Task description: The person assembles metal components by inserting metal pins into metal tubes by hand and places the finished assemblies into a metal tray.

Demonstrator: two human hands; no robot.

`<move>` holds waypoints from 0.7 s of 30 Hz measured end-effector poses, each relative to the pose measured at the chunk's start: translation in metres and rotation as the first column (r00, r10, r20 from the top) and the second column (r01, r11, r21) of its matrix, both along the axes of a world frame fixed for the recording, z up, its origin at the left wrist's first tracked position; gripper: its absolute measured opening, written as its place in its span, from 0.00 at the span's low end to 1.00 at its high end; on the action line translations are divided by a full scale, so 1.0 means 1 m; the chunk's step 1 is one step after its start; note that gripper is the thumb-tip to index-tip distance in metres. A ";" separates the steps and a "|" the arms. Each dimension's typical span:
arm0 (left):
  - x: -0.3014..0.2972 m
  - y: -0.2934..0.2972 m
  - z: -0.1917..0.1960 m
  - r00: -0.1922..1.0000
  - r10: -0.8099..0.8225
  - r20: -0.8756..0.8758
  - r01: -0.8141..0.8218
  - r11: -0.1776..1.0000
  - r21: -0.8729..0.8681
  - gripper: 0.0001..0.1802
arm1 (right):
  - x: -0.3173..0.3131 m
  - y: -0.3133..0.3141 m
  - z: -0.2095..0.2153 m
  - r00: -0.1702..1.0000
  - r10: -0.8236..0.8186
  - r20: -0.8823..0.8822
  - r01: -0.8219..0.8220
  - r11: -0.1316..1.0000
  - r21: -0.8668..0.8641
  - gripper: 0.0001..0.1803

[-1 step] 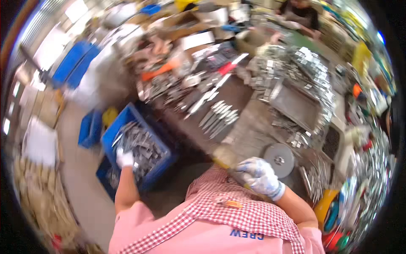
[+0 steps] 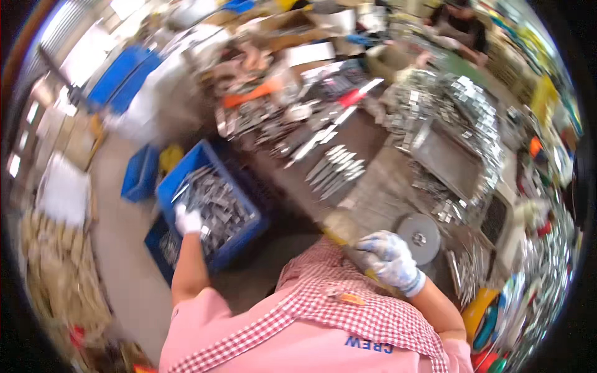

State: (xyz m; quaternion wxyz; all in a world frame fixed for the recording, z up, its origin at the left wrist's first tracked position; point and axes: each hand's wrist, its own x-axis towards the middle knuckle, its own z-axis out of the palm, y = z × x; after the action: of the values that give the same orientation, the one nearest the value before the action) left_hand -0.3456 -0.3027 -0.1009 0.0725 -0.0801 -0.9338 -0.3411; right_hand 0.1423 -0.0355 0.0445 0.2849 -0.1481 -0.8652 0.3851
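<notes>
My left hand [image 2: 188, 220], in a whitish glove, reaches down into a blue crate [image 2: 254, 198] at the left. It is against a heap of small grey metal pieces [image 2: 219, 204]. Blur smears its fingers, and I cannot make out what they hold. By the front edge of the worktable [image 2: 339, 225], my right hand [image 2: 390, 258] wears a white glove with blue patches. Its fingers are curled together, and whatever lies inside them is hidden. A grey round disc [image 2: 429, 239] lies just beyond that hand. Several slim metal pieces [image 2: 336, 173] lie in a row farther off.
A rectangular metal tray [image 2: 449, 158] sits among piles of shiny metal parts [image 2: 476, 105]. Thin metal rods [image 2: 469, 264] lie right of the disc. Another blue crate [image 2: 138, 174] stands on the floor at the left. Across the table is another person [image 2: 459, 31].
The whole view has shifted slightly, so the table and crates appear a little farther right. My left hand stays in the crate, and my right hand stays by the table edge.
</notes>
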 end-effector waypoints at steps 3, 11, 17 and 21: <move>-0.006 0.007 0.027 0.984 0.101 -0.144 -0.078 0.984 0.159 0.22 | -0.010 -0.006 0.001 0.998 0.027 0.064 -0.029 0.999 0.027 0.10; 0.005 0.029 0.128 0.993 0.099 -0.063 0.000 0.538 0.843 0.17 | -0.022 -0.008 -0.018 0.987 0.145 0.067 -0.144 0.989 -0.025 0.12; 0.123 0.150 0.172 0.685 -0.651 0.326 -0.244 0.216 0.945 0.06 | -0.038 -0.007 -0.040 0.999 0.007 0.035 -0.008 1.000 0.015 0.35; 0.219 0.221 0.156 0.152 -0.948 0.279 -0.296 0.226 0.928 0.06 | -0.051 -0.006 -0.030 0.982 -0.088 -0.170 0.115 0.980 0.161 0.49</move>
State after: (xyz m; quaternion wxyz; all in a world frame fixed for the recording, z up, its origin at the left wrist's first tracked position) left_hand -0.1266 -0.0816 0.0546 -0.5589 -0.0938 -0.3292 -0.7553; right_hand 0.0911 -0.0415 0.0143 0.3851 -0.1357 -0.8602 0.3057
